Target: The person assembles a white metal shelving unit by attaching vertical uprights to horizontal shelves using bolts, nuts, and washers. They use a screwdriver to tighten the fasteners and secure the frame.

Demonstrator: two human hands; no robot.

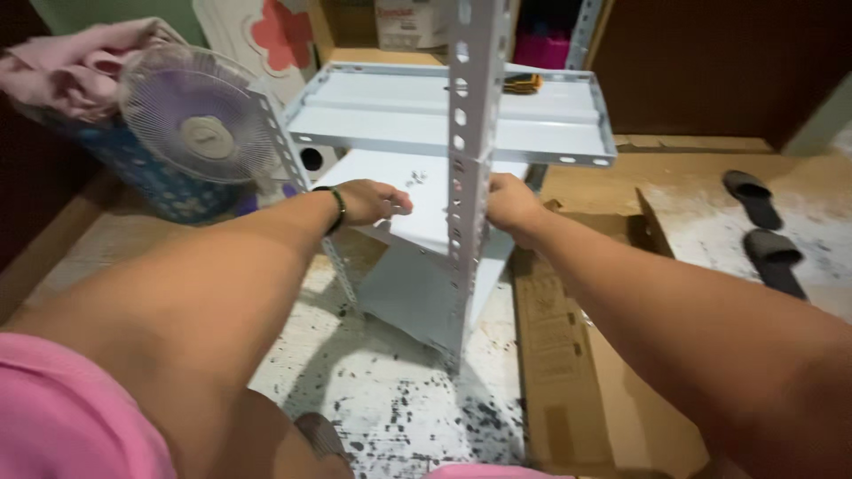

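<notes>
Thing in hand: a pale grey metal shelving unit, half assembled, standing on the speckled floor straight ahead of both hands.
Left hand: closed loosely over the near edge of the middle shelf panel, fingers curled down; what they pinch, if anything, is hidden.
Right hand: wrapped around the slotted upright post from its right side, fingers hidden behind the post.
Between the hands: a few small screws or nuts lie loose on the panel, just beyond the left hand.
Above the hands: the top shelf tray, with a small yellow-and-black tool on it.
Handling, by judgement: thin sheet steel, stiff but light; the frame probably wobbles until bolted, and stamped edges may be sharp.
Where to hold: the post's flat flanges or the shelf's folded rim, away from raw corners.
Left of the left hand: a fan.
Right of the right hand: flattened cardboard and slippers.
</notes>
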